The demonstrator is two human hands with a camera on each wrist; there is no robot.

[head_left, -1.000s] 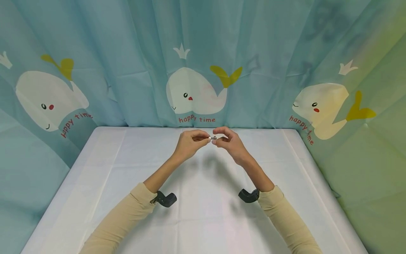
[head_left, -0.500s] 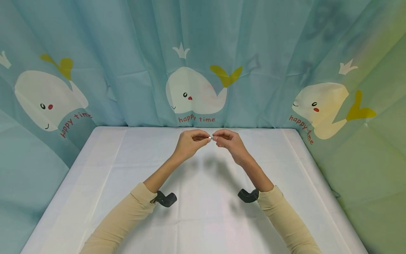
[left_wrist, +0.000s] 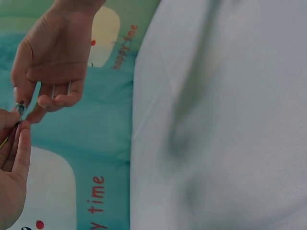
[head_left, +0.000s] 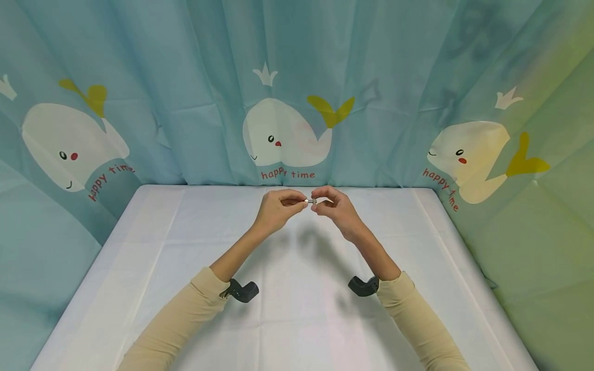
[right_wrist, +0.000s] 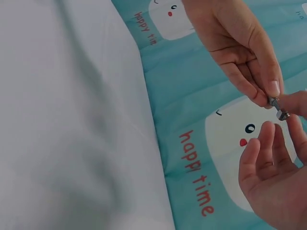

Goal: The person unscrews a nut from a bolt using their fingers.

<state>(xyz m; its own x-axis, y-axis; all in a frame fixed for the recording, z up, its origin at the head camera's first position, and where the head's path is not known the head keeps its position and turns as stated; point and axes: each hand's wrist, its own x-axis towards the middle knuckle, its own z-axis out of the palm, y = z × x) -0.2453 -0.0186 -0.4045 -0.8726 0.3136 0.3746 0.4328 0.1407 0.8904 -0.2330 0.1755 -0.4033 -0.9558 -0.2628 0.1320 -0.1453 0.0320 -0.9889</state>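
A small silver bolt is held level above the far edge of the table. The left hand pinches its left end between thumb and fingers. In the right wrist view a hexagonal piece, which looks like a nut, sits at the bolt's other end, beside the right hand. The right hand has its thumb and forefinger spread on either side of that end, leaving a gap that shows the metal. In the left wrist view the right hand's forefinger comes close to the bolt; whether it touches is unclear.
A white cloth covers the table. Blue-green curtains printed with whales stand behind and along the sides. Black curved devices are worn at both wrists, next to beige sleeves.
The right thumb and forefinger were apart, closed together on the bolt's right end half a second ago, and are now spread again. The left hand has kept its pinch in place.
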